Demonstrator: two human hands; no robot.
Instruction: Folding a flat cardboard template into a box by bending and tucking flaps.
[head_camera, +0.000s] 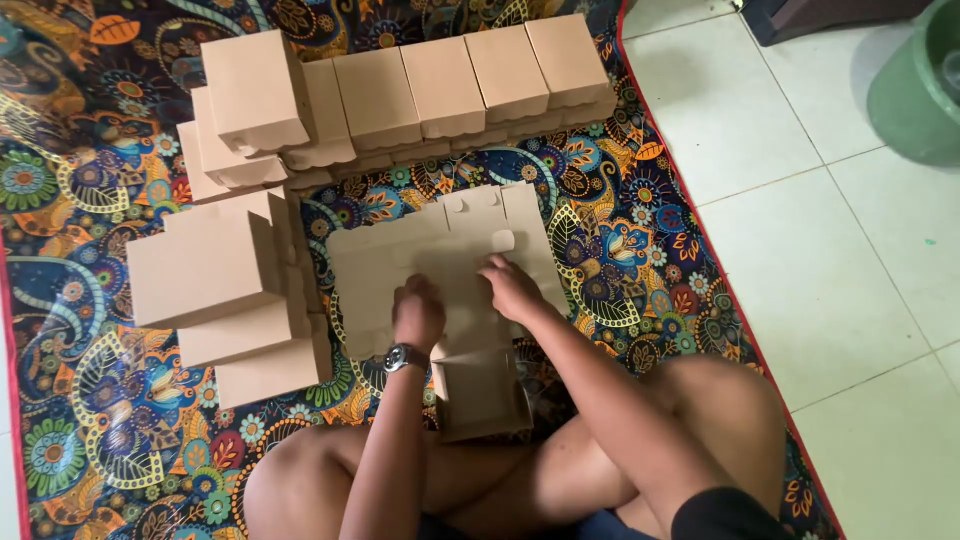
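Flat cardboard sheets (440, 265) under both hands, folded boxes (230, 290) stacked left; patterned mat (90, 420) beneath

Flat cardboard sheet (430, 265) lies mid-mat (80, 120); box stacks (230, 290) left; box row (450, 85) behind.

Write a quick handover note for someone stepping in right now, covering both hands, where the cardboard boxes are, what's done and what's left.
Left hand, with a wristwatch, presses on the flat die-cut brown cardboard sheet lying on the patterned floor mat.
Right hand rests fingers-down on the same sheet, near its tabs.
A partly folded brown cardboard box sits between the knees, against the sheet's near edge.
Done: a row of finished brown boxes along the far edge and stacked finished boxes at left.
Left: the flat sheet is not yet folded; the near box looks open and unfinished.
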